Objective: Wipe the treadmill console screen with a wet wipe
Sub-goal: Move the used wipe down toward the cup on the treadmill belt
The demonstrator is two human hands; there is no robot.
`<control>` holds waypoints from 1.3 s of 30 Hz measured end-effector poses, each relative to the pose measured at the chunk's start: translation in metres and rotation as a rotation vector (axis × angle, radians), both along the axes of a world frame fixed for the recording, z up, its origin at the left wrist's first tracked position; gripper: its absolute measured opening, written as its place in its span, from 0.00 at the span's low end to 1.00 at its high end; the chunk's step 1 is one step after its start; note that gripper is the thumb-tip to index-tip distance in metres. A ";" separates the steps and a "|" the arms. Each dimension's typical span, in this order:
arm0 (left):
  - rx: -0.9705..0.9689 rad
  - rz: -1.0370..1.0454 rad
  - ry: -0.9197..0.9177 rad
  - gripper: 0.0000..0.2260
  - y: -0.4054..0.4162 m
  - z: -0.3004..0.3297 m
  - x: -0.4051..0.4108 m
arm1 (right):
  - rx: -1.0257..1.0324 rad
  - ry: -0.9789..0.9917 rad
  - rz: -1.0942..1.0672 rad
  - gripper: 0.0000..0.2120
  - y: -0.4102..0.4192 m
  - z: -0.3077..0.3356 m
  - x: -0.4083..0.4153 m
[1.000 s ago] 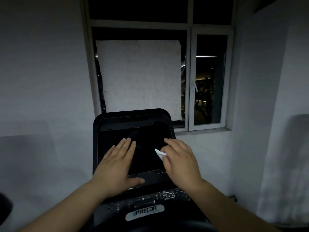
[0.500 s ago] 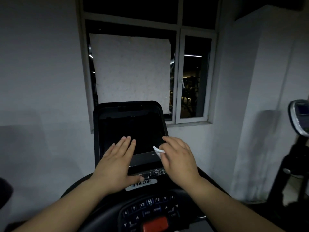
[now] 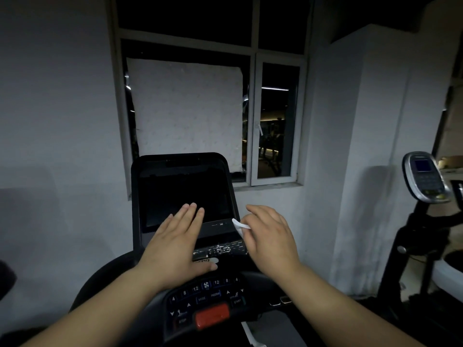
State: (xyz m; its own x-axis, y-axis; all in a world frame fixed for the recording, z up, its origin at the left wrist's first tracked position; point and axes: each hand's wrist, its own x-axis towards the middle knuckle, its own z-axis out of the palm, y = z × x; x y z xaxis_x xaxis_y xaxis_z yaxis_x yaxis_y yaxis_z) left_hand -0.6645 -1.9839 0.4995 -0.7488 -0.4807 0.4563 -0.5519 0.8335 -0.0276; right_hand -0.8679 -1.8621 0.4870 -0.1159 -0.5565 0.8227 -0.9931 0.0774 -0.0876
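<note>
The treadmill console screen [image 3: 180, 196] is a dark, switched-off panel in a black housing straight ahead. My left hand [image 3: 175, 244] is spread flat with straight fingers over the screen's lower part and the strip below it. My right hand [image 3: 269, 236] hovers at the console's right edge, fingers curled, pinching a small white wet wipe [image 3: 239, 225] that pokes out to the left by the screen's lower right corner. Most of the wipe is hidden under my fingers.
Below the screen lies a button panel [image 3: 208, 291] with a red stop button [image 3: 211, 315]. Behind the console are a grey wall and a window [image 3: 274, 118] partly covered by a white sheet. Another exercise machine with a small display [image 3: 423, 176] stands at the right.
My view has pulled back and swung right, showing the button panel and the neighbouring machine. My right hand with the wipe slid right, off the screen to the console's right edge. My left hand stayed flat.
</note>
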 end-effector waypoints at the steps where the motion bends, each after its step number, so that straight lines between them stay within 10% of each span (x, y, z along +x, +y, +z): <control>1: 0.001 0.000 0.004 0.55 0.010 -0.001 -0.001 | 0.001 -0.006 0.000 0.05 0.009 -0.002 -0.003; 20: 0.053 0.103 -0.078 0.55 0.250 -0.040 -0.015 | 0.067 -0.083 0.074 0.05 0.223 -0.055 -0.023; 39: 0.208 0.054 -0.197 0.55 0.272 -0.120 0.015 | 0.184 -0.204 -0.005 0.04 0.262 -0.129 0.019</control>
